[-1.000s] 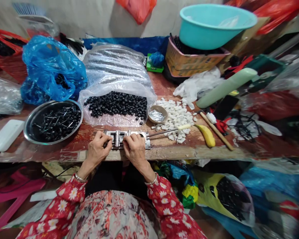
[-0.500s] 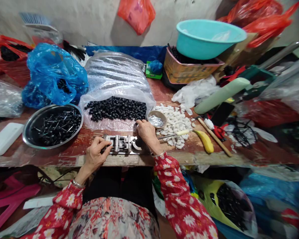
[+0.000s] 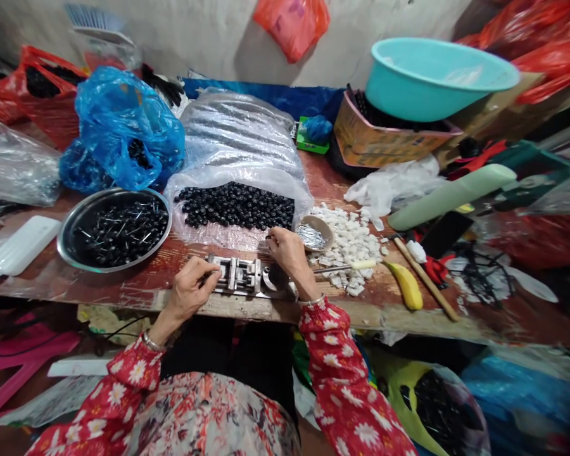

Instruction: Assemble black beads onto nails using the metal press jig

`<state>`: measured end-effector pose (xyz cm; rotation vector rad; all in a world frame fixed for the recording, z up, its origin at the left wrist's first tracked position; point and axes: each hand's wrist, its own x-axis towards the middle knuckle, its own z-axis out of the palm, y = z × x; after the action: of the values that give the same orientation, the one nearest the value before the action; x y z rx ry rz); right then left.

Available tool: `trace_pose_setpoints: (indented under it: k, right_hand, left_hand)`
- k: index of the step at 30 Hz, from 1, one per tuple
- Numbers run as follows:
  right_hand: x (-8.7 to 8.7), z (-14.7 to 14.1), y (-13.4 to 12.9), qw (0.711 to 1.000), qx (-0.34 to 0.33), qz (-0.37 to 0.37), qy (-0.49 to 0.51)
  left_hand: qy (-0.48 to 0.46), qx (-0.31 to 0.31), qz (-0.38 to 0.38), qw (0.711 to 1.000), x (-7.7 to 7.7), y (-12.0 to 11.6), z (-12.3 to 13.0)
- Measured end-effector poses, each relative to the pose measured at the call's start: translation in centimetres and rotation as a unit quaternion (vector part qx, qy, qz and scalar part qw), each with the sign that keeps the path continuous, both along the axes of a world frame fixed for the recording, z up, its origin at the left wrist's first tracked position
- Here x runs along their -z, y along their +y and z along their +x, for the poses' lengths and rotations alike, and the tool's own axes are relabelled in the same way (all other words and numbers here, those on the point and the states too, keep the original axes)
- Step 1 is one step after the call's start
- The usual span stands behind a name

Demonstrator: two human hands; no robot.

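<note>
While the left hand point(image 3: 187, 294) reaches forward, its grip closed on the left end of the steel jig point(image 3: 249, 278), the right hand point(image 3: 289, 253) arches just beside a small bowl point(image 3: 313, 234), fingers together, holding nothing discernible. The jig lies flat near the front edge of the table point(image 3: 137, 294), long axis running left to right.

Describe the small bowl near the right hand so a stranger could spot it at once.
On the wooden workbench, find the clear plastic bag of black beads in the middle and the heap of white chunks to its right. Between them, just beyond the person's right hand, sits a small round tan bowl. Only it holds something shiny and silver.
</note>
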<state>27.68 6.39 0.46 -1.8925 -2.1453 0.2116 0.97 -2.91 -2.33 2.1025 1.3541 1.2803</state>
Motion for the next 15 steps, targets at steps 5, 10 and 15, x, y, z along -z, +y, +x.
trace_pose_setpoints:
  k: [5, 10, 15]
  right_hand:
    - [-0.8, -1.9, -1.4, 0.96, -0.075, 0.001, 0.27]
    - [0.1, -5.3, -2.5, 0.885, -0.106, -0.113, 0.438]
    - [1.0, -6.9, -2.5, 0.883, -0.091, -0.069, 0.455]
  left_hand:
    - [-0.031, -0.026, -0.048, 0.998, -1.6, 1.4, 1.4]
    - [-0.15, 0.044, -0.228, 0.961, -2.3, 3.3, 3.8]
    - [-0.307, 0.03, -0.293, 0.905, -1.5, 4.3, 4.5]
